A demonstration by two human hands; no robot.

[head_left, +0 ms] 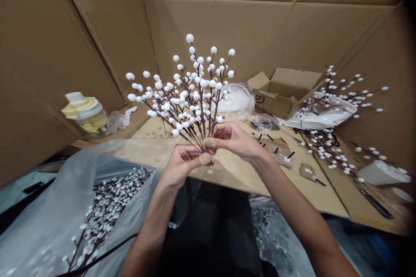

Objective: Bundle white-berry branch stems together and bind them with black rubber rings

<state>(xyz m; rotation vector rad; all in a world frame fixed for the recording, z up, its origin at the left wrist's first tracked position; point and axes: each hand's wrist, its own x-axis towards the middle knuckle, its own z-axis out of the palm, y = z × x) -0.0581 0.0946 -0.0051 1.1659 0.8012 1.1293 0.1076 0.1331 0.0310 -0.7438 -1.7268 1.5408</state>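
A fanned bunch of artificial white berry stems stands upright in front of me, dark brown stalks drawn together at the bottom. My left hand is closed around the lower ends of the stalks. Just above and to the right, my right hand pinches the stalks between thumb and fingers. Both thumbs have tan coverings on their tips. The exact grip behind the thumbs is hidden.
Below left, a plastic bag holds many more berry stems. On the table are a yellow-lidded jar, an open cardboard box, loose berry stems, a white roll and a black-handled knife. Cardboard walls surround it.
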